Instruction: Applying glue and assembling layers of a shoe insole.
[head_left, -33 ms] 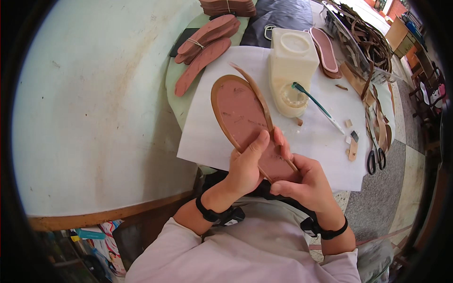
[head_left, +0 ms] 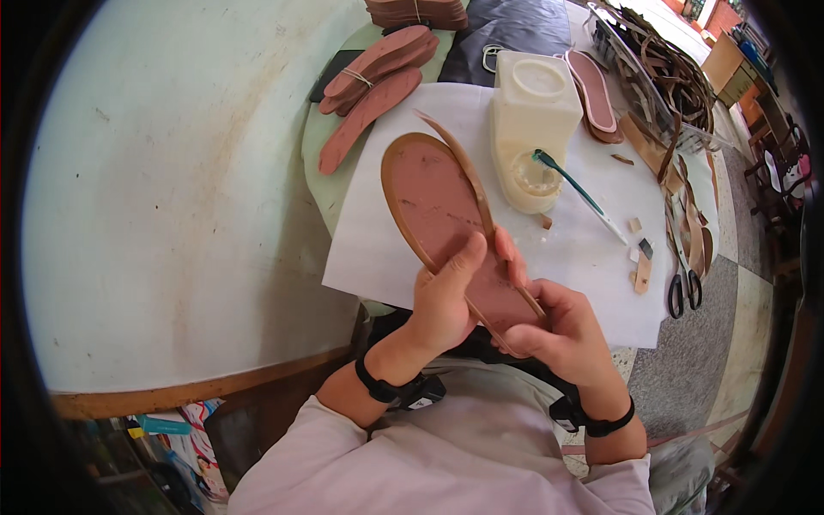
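A reddish-brown shoe insole (head_left: 433,193) is held tilted above the white sheet, its wide end pointing away from me. A brown strip (head_left: 468,172) runs round its rim; on the right side its far end stands free of the edge. My left hand (head_left: 451,287) grips the insole at mid-length, thumb on the face, fingers wrapped under and showing at the right edge. At the narrow near end, my right hand (head_left: 558,326) pinches the insole and the edge strip between thumb and fingers. The right fingertips are partly hidden.
Beyond the insole stands a cream plastic container (head_left: 536,107) of glue with a green-headed toothbrush (head_left: 584,197) across its opening. Stacked insoles (head_left: 369,116) lie at far left. Scissors (head_left: 684,287) and leather scraps are to the right, near a bin of brown strips (head_left: 661,56).
The insole has shifted very slightly up and left. My right thumb has moved a little closer to the narrow end's edge.
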`<state>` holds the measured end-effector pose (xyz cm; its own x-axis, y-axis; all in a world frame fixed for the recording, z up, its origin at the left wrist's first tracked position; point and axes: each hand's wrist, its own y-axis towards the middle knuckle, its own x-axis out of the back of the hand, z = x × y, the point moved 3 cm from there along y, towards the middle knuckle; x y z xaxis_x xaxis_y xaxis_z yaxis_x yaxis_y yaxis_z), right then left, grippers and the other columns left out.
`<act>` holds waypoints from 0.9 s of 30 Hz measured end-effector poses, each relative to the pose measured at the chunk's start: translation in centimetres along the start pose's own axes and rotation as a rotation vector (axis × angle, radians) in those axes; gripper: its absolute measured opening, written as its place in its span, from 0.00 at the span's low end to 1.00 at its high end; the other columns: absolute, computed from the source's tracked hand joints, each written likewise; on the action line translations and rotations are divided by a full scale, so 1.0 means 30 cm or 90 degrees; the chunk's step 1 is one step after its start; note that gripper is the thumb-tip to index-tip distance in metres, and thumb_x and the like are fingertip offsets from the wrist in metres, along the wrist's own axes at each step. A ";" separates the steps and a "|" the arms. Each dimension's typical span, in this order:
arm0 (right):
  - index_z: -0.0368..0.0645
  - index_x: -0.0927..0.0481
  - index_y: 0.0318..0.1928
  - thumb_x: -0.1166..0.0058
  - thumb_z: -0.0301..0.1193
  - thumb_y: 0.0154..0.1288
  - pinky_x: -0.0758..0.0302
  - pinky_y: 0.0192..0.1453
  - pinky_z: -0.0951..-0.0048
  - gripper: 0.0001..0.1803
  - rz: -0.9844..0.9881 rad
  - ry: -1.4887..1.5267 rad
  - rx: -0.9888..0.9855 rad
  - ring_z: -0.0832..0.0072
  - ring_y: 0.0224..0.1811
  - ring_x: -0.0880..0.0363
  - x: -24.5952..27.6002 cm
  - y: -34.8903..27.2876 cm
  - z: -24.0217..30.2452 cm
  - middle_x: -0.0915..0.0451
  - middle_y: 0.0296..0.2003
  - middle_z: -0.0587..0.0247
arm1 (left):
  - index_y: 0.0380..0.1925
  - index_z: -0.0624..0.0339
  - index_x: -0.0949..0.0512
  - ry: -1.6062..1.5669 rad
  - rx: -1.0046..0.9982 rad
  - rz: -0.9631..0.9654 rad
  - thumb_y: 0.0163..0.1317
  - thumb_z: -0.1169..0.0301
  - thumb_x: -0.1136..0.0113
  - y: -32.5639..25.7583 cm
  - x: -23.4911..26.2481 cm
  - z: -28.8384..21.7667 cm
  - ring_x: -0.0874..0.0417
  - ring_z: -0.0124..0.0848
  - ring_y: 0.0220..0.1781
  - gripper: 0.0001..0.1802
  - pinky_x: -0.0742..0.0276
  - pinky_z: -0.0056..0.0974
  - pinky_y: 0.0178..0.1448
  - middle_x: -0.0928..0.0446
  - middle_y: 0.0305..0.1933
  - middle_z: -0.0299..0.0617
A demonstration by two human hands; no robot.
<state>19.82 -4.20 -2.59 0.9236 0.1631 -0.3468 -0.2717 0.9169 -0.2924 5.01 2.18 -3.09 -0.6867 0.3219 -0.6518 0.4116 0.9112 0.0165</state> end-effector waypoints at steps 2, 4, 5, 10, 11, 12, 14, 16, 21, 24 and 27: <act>0.32 0.19 0.49 0.40 0.23 0.71 0.18 0.40 0.78 0.10 -0.035 -0.026 0.016 0.80 0.34 0.15 0.041 -0.021 0.003 0.15 0.34 0.63 | 0.40 0.58 0.27 -0.009 -0.010 -0.030 0.79 0.51 0.53 0.003 0.025 -0.019 0.22 0.32 0.39 0.20 0.28 0.45 0.63 0.24 0.32 0.41; 0.31 0.18 0.49 0.47 0.25 0.77 0.18 0.40 0.78 0.09 -0.056 -0.075 0.044 0.79 0.33 0.15 0.082 -0.045 -0.005 0.15 0.33 0.62 | 0.39 0.58 0.27 -0.008 -0.013 -0.043 0.79 0.52 0.53 0.011 0.040 -0.030 0.22 0.32 0.38 0.20 0.26 0.45 0.61 0.24 0.32 0.41; 0.31 0.18 0.48 0.47 0.25 0.77 0.18 0.39 0.78 0.09 -0.049 -0.078 0.036 0.79 0.33 0.15 0.080 -0.046 -0.015 0.15 0.33 0.62 | 0.39 0.57 0.27 -0.007 -0.009 -0.046 0.79 0.52 0.53 0.009 0.041 -0.027 0.22 0.32 0.38 0.20 0.26 0.45 0.61 0.24 0.32 0.41; 0.30 0.17 0.43 0.46 0.24 0.76 0.19 0.38 0.78 0.08 -0.056 -0.108 0.053 0.80 0.33 0.16 0.056 -0.039 -0.003 0.15 0.31 0.64 | 0.37 0.57 0.26 -0.006 -0.018 -0.057 0.79 0.52 0.52 0.004 0.030 -0.021 0.21 0.32 0.37 0.20 0.26 0.46 0.61 0.24 0.31 0.40; 0.30 0.17 0.43 0.45 0.24 0.76 0.19 0.39 0.78 0.08 -0.062 -0.120 0.058 0.81 0.33 0.16 0.054 -0.037 -0.001 0.15 0.31 0.64 | 0.36 0.58 0.26 -0.004 -0.024 -0.052 0.79 0.52 0.52 0.003 0.029 -0.022 0.21 0.33 0.37 0.20 0.27 0.46 0.61 0.23 0.31 0.41; 0.30 0.17 0.42 0.45 0.23 0.76 0.19 0.39 0.78 0.08 -0.065 -0.130 0.064 0.81 0.33 0.17 0.050 -0.031 -0.002 0.15 0.31 0.64 | 0.36 0.58 0.26 0.000 -0.031 -0.049 0.79 0.53 0.52 0.000 0.030 -0.028 0.21 0.33 0.37 0.20 0.27 0.47 0.62 0.23 0.31 0.41; 0.30 0.16 0.41 0.45 0.23 0.75 0.20 0.39 0.79 0.08 -0.071 -0.142 0.077 0.83 0.33 0.19 0.040 -0.027 0.003 0.15 0.31 0.66 | 0.36 0.58 0.26 0.015 -0.032 -0.041 0.79 0.54 0.53 -0.007 0.026 -0.032 0.20 0.34 0.38 0.20 0.27 0.48 0.62 0.22 0.31 0.41; 0.31 0.16 0.40 0.45 0.23 0.74 0.22 0.37 0.80 0.08 -0.074 -0.145 0.091 0.85 0.32 0.22 0.028 -0.025 0.008 0.15 0.31 0.67 | 0.36 0.58 0.25 0.037 -0.020 -0.032 0.79 0.55 0.53 -0.015 0.025 -0.030 0.20 0.35 0.40 0.19 0.28 0.49 0.63 0.22 0.31 0.42; 0.32 0.16 0.38 0.44 0.24 0.73 0.29 0.34 0.82 0.07 -0.082 -0.196 0.094 0.88 0.31 0.28 0.028 -0.028 0.017 0.18 0.28 0.72 | 0.39 0.62 0.24 0.040 0.021 0.050 0.79 0.58 0.54 -0.024 0.000 -0.022 0.20 0.42 0.58 0.19 0.29 0.49 0.67 0.19 0.47 0.52; 0.32 0.16 0.38 0.44 0.24 0.73 0.30 0.33 0.81 0.07 -0.080 -0.205 0.097 0.88 0.30 0.29 0.019 -0.028 0.020 0.20 0.27 0.74 | 0.41 0.64 0.23 0.035 0.075 0.077 0.80 0.59 0.54 -0.029 -0.009 0.002 0.22 0.45 0.67 0.19 0.29 0.49 0.70 0.21 0.58 0.57; 0.32 0.16 0.38 0.44 0.24 0.73 0.31 0.33 0.81 0.07 -0.095 -0.202 0.120 0.88 0.30 0.30 0.020 -0.029 0.023 0.21 0.27 0.75 | 0.45 0.66 0.22 0.009 0.139 0.100 0.79 0.60 0.52 -0.036 -0.039 0.010 0.24 0.45 0.70 0.18 0.29 0.49 0.71 0.23 0.64 0.59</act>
<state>20.81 -4.64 -1.93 0.9949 0.1007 -0.0110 -0.1012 0.9850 -0.1400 5.54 0.73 -2.56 -0.6115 0.4598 -0.6439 0.6319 0.7736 -0.0478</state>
